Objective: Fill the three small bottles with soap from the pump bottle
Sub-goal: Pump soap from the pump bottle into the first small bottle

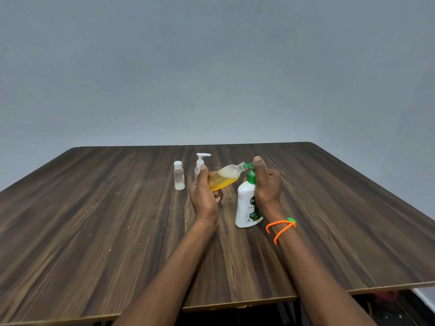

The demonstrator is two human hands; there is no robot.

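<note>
On a dark wood-grain table (94, 220) set against a plain grey-blue wall (211, 67), the things of the task stand in a small cluster near the far middle of the top. The far edge runs just behind them, with rounded corners at left and right. The near edge crosses the bottom of the view, and a dark space shows below it. The wide left part of the board is bare wood with a few pale specks.

Leftmost in the cluster is a capped small bottle (179, 176), upright, clear, with a little pale liquid at its bottom. Just to its right stands a small pump-top bottle (200, 164), also upright, its white nozzle pointing right; its lower part is hidden behind the left hand (203, 194). That hand grips a tilted small bottle (227, 176) round its base, thumb up along the near side and fingers curled behind. This bottle is held off the table, is about half full of amber soap with foam above it, and its open neck points up and right to meet the green spout of the pump bottle (246, 205).

The pump bottle, white with a green label, stands on the table just right of centre. The right hand (267, 184) is over its pump head, fingers raised and fairly straight; whether it is pressing the head I cannot tell. An orange beaded wristband (280, 228) circles that wrist. To the right the board runs bare to its edge, well apart from the bottles.
</note>
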